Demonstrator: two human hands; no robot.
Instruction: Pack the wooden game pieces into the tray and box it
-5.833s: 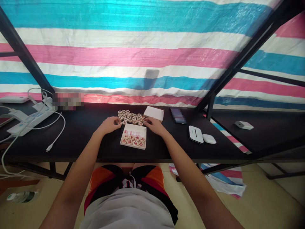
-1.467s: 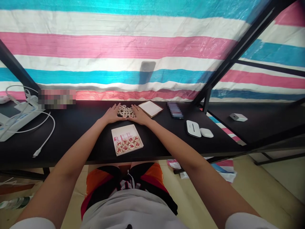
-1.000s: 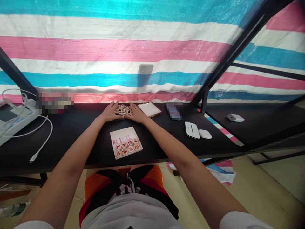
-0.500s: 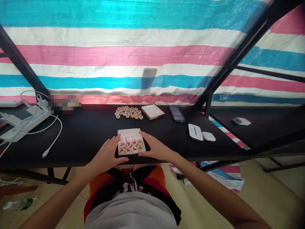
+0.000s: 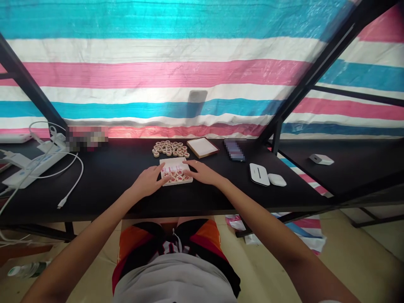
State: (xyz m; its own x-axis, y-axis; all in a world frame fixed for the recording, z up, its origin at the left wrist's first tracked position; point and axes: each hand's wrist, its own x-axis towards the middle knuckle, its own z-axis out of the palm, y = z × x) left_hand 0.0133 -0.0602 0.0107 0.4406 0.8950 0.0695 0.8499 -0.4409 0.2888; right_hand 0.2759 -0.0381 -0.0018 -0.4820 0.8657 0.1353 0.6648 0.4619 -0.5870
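A small white open box (image 5: 172, 161) lies on the black table, holding Chinese chess pieces (image 5: 179, 172) with red characters in its near part. Its far part shows a bare bottom with pink marks. My left hand (image 5: 147, 181) grips the box's left side, thumb reaching over the near left pieces. On the opposite side my right hand (image 5: 203, 173) clasps the right edge, its thumb over the pieces there. Some pieces are hidden under the thumbs. Just beyond the box, loose Chinese chess pieces (image 5: 169, 148) form a cluster.
A shallow box lid (image 5: 202, 147), white inside, lies right of the loose pieces. Further right are a blurred phone (image 5: 234, 150), a white device (image 5: 259, 174) and a white earbud case (image 5: 277, 180). A power strip (image 5: 36, 166) with white cables occupies the left.
Both hands and the box have moved away from me across the table, slightly to the right, nearer the loose pieces. My thumbs now reach over the pieces in the box.
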